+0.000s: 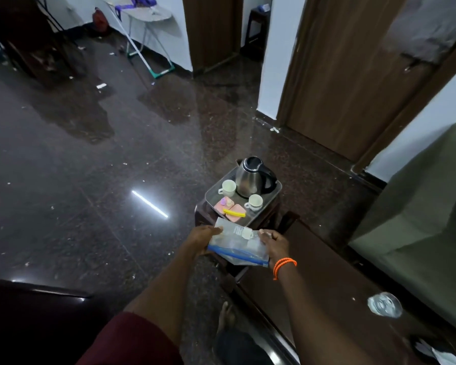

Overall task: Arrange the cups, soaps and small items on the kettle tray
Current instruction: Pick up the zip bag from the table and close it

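Observation:
A metal tray [276, 190] sits on a small dark stool and carries a steel kettle [249, 177]. One white cup [228, 188] stands left of the kettle, another white cup [255, 202] in front of it. Two pink soaps [235, 216] lie at the tray's near edge, with a yellow item [234, 213] across them and small pastel pieces [227, 201] on top. Just in front of the tray, a clear zip bag [237, 246] with a blue seal is held from both sides: my left hand [202, 239] grips its left edge, my right hand [274, 245] grips its right edge.
A dark wooden table [327, 285] runs along my right, with a clear plastic lid [384, 304] on it. A green sofa [419, 219] stands further right. The glossy dark floor is littered with scraps; an ironing board [148, 14] leans at the far wall.

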